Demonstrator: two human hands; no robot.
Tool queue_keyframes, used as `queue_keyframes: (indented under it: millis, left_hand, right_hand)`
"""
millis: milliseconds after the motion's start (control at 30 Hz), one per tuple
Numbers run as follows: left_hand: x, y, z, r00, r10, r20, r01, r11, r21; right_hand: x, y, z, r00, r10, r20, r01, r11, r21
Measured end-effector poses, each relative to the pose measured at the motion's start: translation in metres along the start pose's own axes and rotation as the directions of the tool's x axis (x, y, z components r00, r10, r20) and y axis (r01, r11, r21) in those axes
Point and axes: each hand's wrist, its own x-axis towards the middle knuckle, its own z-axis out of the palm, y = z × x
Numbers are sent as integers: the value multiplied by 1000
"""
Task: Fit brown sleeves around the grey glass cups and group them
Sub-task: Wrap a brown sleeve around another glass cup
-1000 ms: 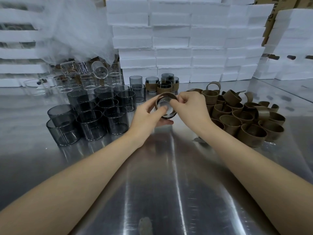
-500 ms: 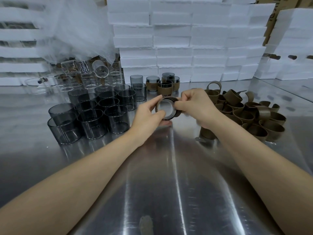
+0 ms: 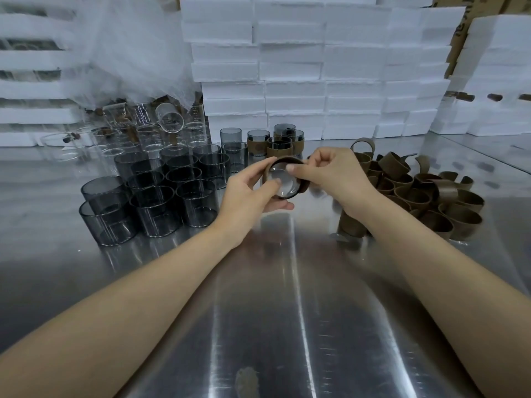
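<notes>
Above the middle of the steel bench (image 3: 287,311), both hands hold one grey glass cup (image 3: 283,181) off the surface. A brown sleeve (image 3: 283,161) runs around it like a dark band. The cup lies on its side, its axis pointing from the person towards the back wall and tipped slightly up, so a shiny round end faces the person; I can't tell whether that is the mouth or the base.

The left hand (image 3: 247,193) has its fingers (image 3: 255,171) curled round the cup's left side. The right hand (image 3: 336,179) pinches the sleeve's upper right edge between thumb and forefinger.

To the left, bare grey cups (image 3: 152,196) stand mouth up, packed close together. Behind the hands a few sleeved cups (image 3: 273,143) stand grouped and touching. To the right lies a heap of loose sleeves (image 3: 431,196), some upright, some tipped. Clear glasses (image 3: 143,130) crowd the far left, one lying tilted on top. Stacked white foam boxes (image 3: 316,67) line the back.
</notes>
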Motion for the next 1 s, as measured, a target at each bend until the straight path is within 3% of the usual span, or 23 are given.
queue_keyframes:
  millis: [67,133,233,433,733,900,1000]
  left_hand:
    - [-1,1,-1,999,40,4,-40,999,-35]
    - [-2,0,0,995,97,-1,-97,995,-33]
    - [0,-2,-1,995,96,-38,-96,995,-2]
    - [4,-3,0,998,-42,51,48,990,-133]
    - [9,-9,3,993,-112,39,114,992,-46]
    - [12,-7,-1,989,-144,-8,144,989,-44]
    - [12,-6,-3,989,-147,-25,146,988,-57]
  right_hand:
    - [-1,-2,7,999,44,4,-44,999,31]
    - [-5,0,20,980,171,97,-182,976,118]
    - [-16,4,45,930,324,170,-365,857,363]
    - [-15,7,35,916,326,234,-398,654,643]
    - [-12,13,31,923,243,298,-384,552,740]
    - [-8,18,31,918,270,290,-396,639,659]
    - [-9,17,32,906,290,308,-423,624,657]
